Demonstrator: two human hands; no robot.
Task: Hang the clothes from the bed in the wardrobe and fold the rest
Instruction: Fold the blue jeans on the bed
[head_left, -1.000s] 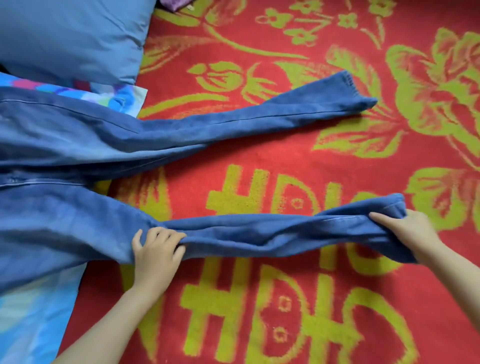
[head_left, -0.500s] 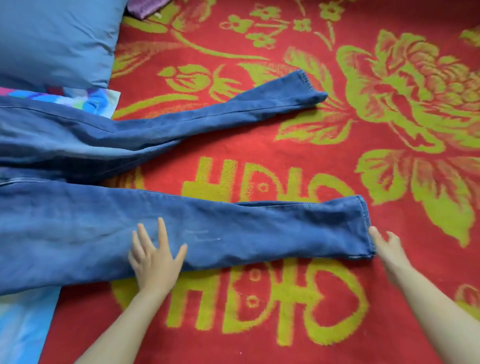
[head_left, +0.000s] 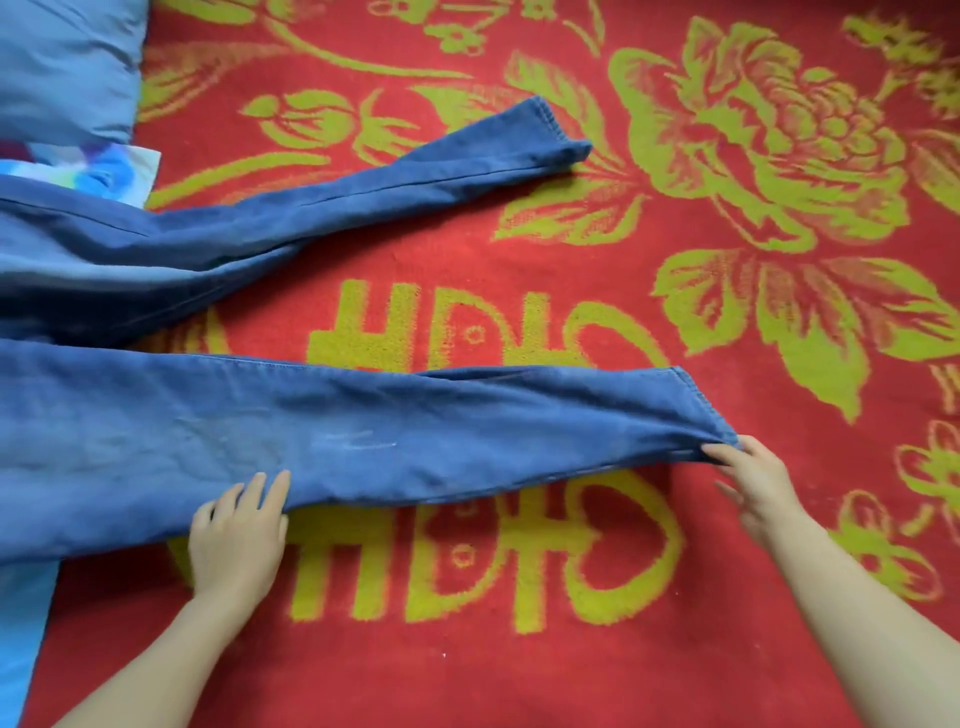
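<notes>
Right grip: the right hand (head_left: 753, 483) pinches the hem corner of the near leg (head_left: 415, 431) between thumb and forefinger. The other fingers fan loose, and the corner rides a little off the blanket.
Left grip: the left hand (head_left: 236, 530) lays straight fingers (head_left: 262, 486) on that leg's lower edge, around the knee. I cannot tell whether the thumb is tucked under.
Why held so: probably one hand anchors mid-leg while the other tensions the hem, so the denim lies smooth and can be carried over in one piece.
Jeans (head_left: 130, 270): spread flat on the bed, waist end running off the left edge, legs splayed in a V.
Far leg (head_left: 415, 176): lies untouched, angled up and away, well apart from the near hem.
Step judged: early in the fold (likely near leg over far leg next). The splay means the far leg may need straightening for the seams to meet.
Surface: red blanket (head_left: 675, 649) with green flowers and lettering.
Beside: a blue pillow (head_left: 62, 62) at top left, a patterned cloth (head_left: 119, 169) partly under the jeans, and a pale blue sheet (head_left: 21, 623) at lower left.
Containers: none in view. The wardrobe is out of frame, and no hanger, basket or drawer shows.
</notes>
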